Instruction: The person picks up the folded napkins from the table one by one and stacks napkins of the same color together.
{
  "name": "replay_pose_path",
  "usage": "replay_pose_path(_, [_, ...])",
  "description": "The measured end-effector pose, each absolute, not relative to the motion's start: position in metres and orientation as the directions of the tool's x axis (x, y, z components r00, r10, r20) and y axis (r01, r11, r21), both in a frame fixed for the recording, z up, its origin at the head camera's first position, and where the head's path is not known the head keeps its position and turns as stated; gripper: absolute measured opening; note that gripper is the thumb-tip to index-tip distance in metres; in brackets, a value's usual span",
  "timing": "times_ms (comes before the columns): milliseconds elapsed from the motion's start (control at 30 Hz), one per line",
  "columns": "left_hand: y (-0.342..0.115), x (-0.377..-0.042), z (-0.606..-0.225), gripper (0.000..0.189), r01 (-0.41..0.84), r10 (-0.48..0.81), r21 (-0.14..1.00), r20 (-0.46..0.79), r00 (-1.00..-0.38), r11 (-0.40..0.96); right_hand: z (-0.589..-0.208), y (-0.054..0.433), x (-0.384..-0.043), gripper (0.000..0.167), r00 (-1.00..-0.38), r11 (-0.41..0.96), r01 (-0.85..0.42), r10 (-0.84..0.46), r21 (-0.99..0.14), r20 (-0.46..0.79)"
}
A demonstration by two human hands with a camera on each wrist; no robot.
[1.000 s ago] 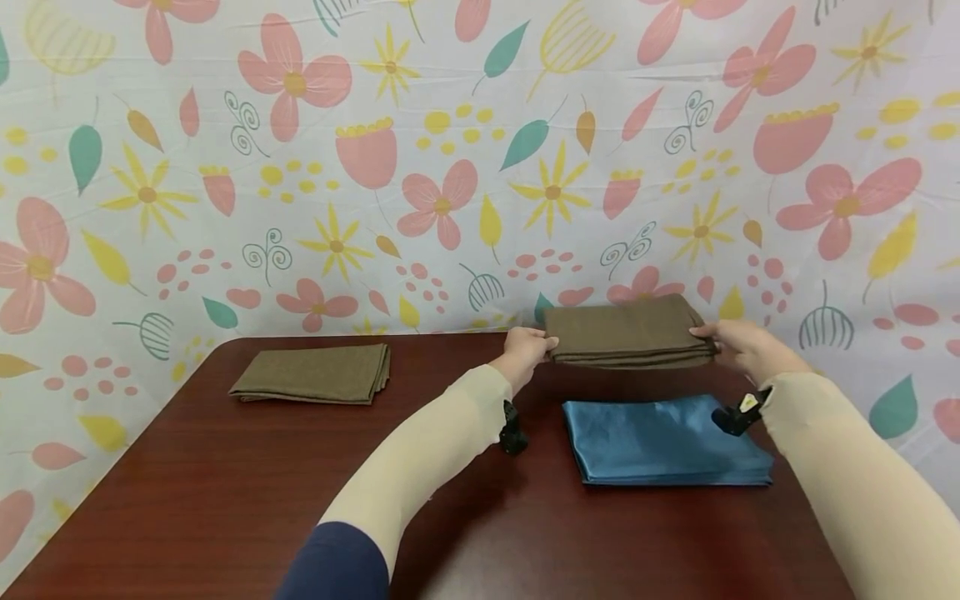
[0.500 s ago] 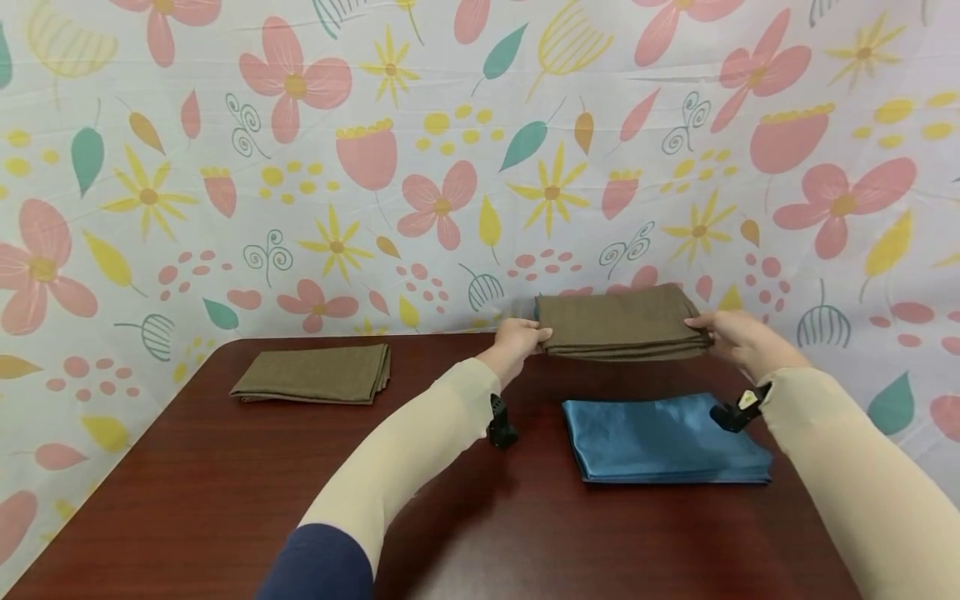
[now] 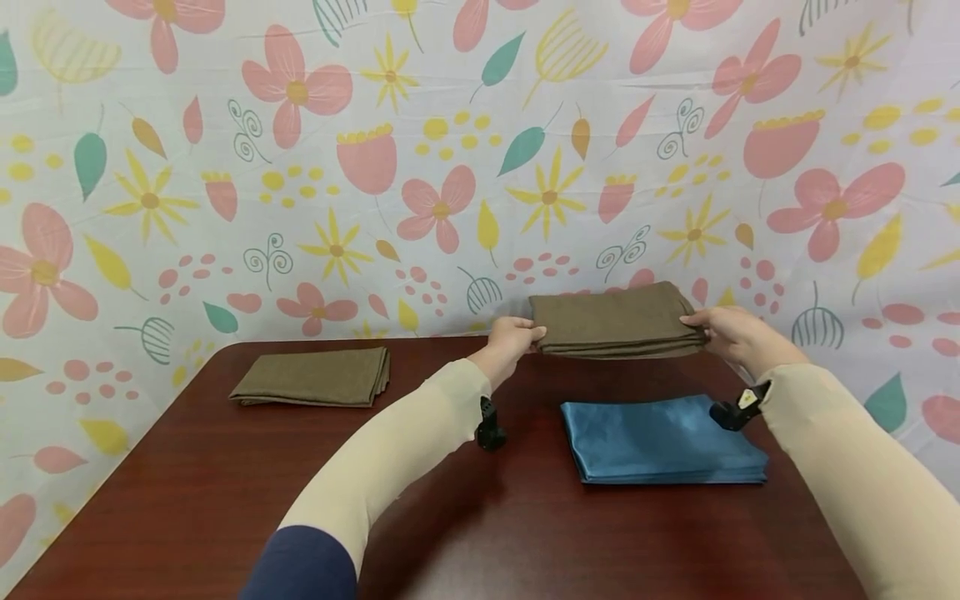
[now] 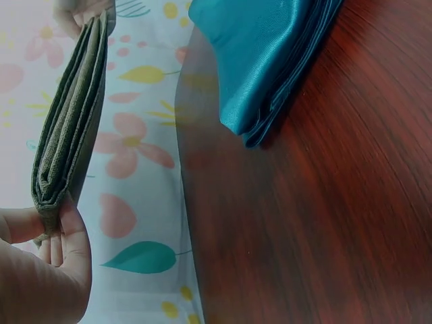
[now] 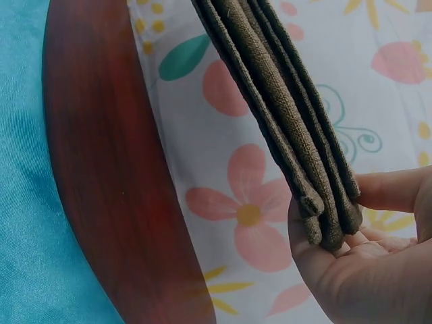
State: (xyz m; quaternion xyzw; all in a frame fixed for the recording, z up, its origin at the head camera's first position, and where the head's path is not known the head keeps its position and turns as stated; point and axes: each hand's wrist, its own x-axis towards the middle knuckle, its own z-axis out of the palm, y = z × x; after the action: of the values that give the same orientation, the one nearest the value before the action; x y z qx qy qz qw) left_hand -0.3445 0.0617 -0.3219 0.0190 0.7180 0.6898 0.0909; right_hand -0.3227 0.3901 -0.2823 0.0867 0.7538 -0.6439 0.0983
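Observation:
A folded olive-brown cloth [image 3: 611, 317] is held up above the back of the table, its stacked layers facing the person. My left hand [image 3: 511, 343] pinches its left end between thumb and fingers. At the other end my right hand [image 3: 738, 337] grips the corner, thumb on top. The left wrist view shows the layers of the folded cloth [image 4: 71, 121] edge-on between both hands. From the right wrist view, thumb and fingers clasp the cloth's end [image 5: 290, 128]. Below it on the table lies a folded shiny blue cloth [image 3: 663, 442].
Another folded olive-brown cloth [image 3: 311, 377] lies at the back left of the dark red-brown table [image 3: 187, 500]. A white curtain [image 3: 450, 108] printed with flowers hangs right behind the table's back edge.
Both hands have lifted the olive-brown cloth slightly and shifted it a little to the left. The blue cloth and the other olive-brown cloth stay in place.

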Motion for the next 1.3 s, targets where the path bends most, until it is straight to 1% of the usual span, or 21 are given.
replay_pose_path(100, [0.058, -0.343, -0.32, 0.042, -0.094, 0.163, 0.995, -0.1, -0.982, 0.044, -0.283, 0.388, -0.322, 0.08, -0.968, 0.176, 0.246, -0.013, -0.953, -0.252])
replay_pose_path(333, [0.046, -0.34, -0.311, 0.043, -0.082, 0.149, 0.992, -0.095, -0.984, 0.095, -0.28, 0.38, -0.321, 0.079, -0.972, 0.232, 0.211, -0.05, -0.95, -0.229])
replay_pose_path(600, [0.032, -0.34, -0.303, 0.043, -0.068, 0.146, 0.995, -0.079, -0.986, 0.073, -0.277, 0.368, -0.321, 0.078, -0.974, 0.256, 0.185, -0.081, -0.949, -0.212])
replay_pose_path(667, [0.029, -0.34, -0.301, 0.043, -0.062, 0.152, 0.996, -0.072, -0.986, 0.069, -0.276, 0.365, -0.32, 0.08, -0.973, 0.261, 0.184, -0.086, -0.948, -0.212])
replay_pose_path(833, [0.021, -0.341, -0.298, 0.043, -0.051, 0.151, 0.995, -0.064, -0.986, 0.085, -0.274, 0.355, -0.319, 0.083, -0.97, 0.24, 0.2, -0.089, -0.95, -0.226])
replay_pose_path(1033, [0.01, -0.339, -0.294, 0.045, -0.059, 0.143, 0.989, -0.079, -0.987, 0.135, -0.275, 0.345, -0.32, 0.076, -0.972, 0.188, 0.191, -0.101, -0.963, -0.212])
replay_pose_path(1300, [-0.004, -0.336, -0.289, 0.047, -0.077, 0.139, 0.986, -0.098, -0.985, 0.149, -0.276, 0.33, -0.32, 0.072, -0.971, 0.179, 0.198, -0.102, -0.964, -0.218])
